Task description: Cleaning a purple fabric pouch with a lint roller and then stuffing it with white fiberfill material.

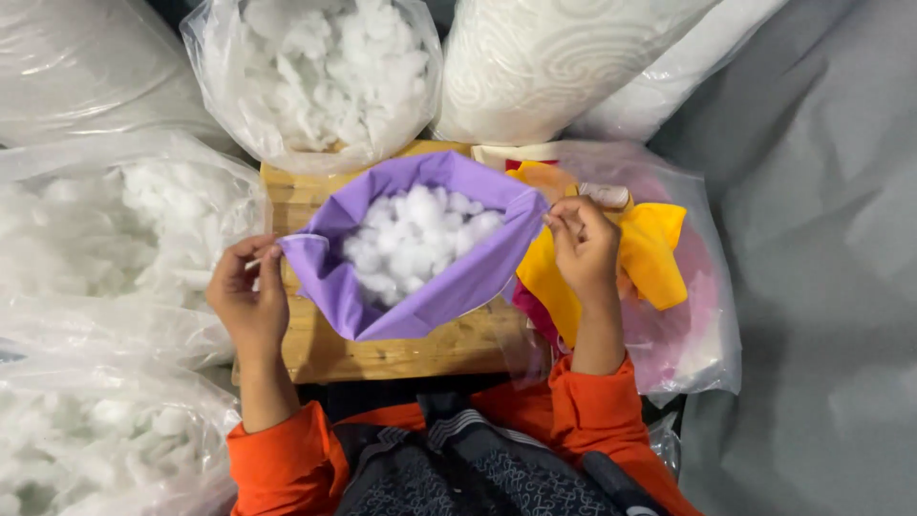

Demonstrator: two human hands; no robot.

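Observation:
A purple fabric cover (449, 287) lies open on a small wooden table (401, 354), partly filled with white fluffy stuffing (413, 241). My left hand (250, 296) pinches the cover's left corner. My right hand (583, 244) pinches its right edge, holding the mouth spread wide. Both sleeves are orange.
Clear plastic bags of white stuffing sit at the far side (320, 76) and along the left (105, 239). A clear bag with yellow cloth (659, 248) and pink cloth lies at the right. White rolled padding (554, 67) stands behind. Grey sheet (821, 287) covers the right.

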